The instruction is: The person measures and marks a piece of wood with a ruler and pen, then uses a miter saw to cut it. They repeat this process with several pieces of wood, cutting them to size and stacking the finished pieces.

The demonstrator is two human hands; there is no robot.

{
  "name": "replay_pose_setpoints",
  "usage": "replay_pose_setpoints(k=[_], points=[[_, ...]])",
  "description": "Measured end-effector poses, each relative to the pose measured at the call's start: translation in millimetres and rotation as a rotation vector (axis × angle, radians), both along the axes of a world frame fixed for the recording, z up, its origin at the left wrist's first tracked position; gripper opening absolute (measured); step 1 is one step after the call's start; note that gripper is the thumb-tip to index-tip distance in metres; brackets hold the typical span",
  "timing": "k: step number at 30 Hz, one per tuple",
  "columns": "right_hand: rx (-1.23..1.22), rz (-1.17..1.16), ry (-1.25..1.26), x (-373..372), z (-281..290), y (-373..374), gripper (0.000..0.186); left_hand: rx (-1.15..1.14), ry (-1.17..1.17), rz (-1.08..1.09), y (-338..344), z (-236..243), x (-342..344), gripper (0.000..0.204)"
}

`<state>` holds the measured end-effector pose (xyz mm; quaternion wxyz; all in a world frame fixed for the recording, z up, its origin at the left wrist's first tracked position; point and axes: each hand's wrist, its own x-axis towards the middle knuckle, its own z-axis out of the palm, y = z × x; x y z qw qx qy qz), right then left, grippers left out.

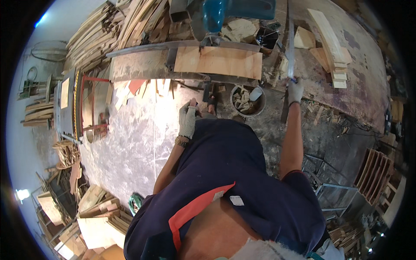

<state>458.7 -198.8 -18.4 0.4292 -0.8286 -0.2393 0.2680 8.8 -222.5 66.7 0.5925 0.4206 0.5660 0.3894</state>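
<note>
My left hand [187, 121], in a pale knit glove with bare fingertips, hangs in front of my body with its fingers curled. Whether anything is in it is hidden. My right hand [296, 90], also gloved, is closed around the near end of a long, thin, shiny metal strip [290, 43], which runs away from me along the bench. Ahead, a flat light-brown wooden board [216, 60] lies on the bed of a saw, below its teal motor housing [213, 16]. A round saw blade [197, 26] shows beside the housing. Neither hand touches the board.
A round bucket [248, 100] of wood offcuts stands below the saw. Pale planks [328, 47] lie on the worktable [362, 65] at right. Stacked lumber [93, 34] rises at far left, with a red-framed stand [93, 104] nearer. Scraps litter the floor.
</note>
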Motion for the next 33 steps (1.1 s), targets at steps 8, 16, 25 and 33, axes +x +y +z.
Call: replay_pose_setpoints(k=[8,16,25,33], points=[[0.407,0.021,0.009,-75,56,24,0.039,-0.081,-0.108,0.130,-6,9,-12,0.035],[0.645,0.311,0.814,-249,118,-27,0.018,0.182,0.106,-0.270,33,35,-41,0.020],[0.362,0.365,0.585,-361,157,-16,0.018,0.386,0.309,-0.546,73,52,-112,0.018],[0.243,0.415,0.601,-409,136,-26,0.018,0.070,0.013,-0.780,90,41,-147,0.020]])
